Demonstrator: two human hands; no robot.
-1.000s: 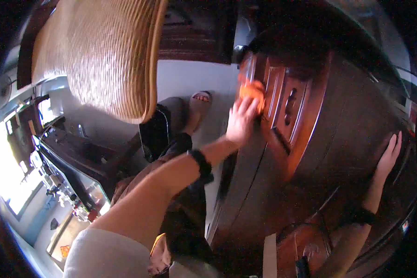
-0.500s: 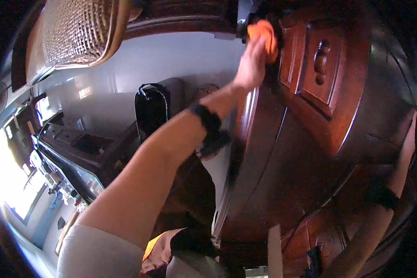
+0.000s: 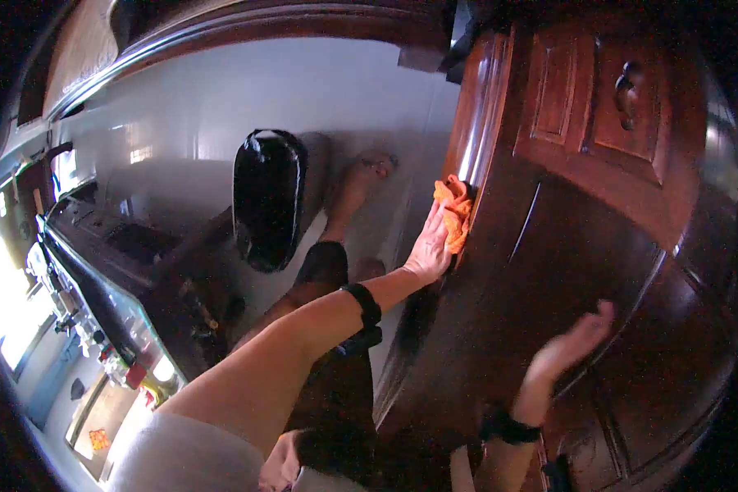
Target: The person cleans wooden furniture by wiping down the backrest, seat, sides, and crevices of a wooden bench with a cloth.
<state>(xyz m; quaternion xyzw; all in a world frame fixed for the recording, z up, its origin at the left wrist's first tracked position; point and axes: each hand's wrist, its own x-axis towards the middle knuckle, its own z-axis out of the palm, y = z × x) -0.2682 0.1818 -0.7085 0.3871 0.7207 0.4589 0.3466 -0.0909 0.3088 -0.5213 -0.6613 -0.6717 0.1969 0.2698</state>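
Observation:
My left hand (image 3: 431, 252) presses a crumpled orange cloth (image 3: 453, 215) against the moulded side edge of a dark reddish-brown wooden cabinet (image 3: 582, 221). Its fingers lie over the cloth, and part of the cloth is hidden under them. Lower right, my right hand (image 3: 567, 344) is raised in front of the cabinet's dark flat panel, its fingers stretched out with nothing in them. Each wrist wears a black band. Higher on the cabinet is a carved panel with a curved handle (image 3: 627, 97).
A tall black bin (image 3: 267, 201) stands on the pale shiny floor (image 3: 221, 90), left of the cabinet. A bare leg and foot (image 3: 361, 180) show beside it. A glass-topped counter (image 3: 131, 316) with small items runs along the left, near a bright window (image 3: 12, 295).
My left hand has slid the orange cloth down the cabinet's edge. My right hand has come away from the far right side toward the lower middle. The view has shifted slightly.

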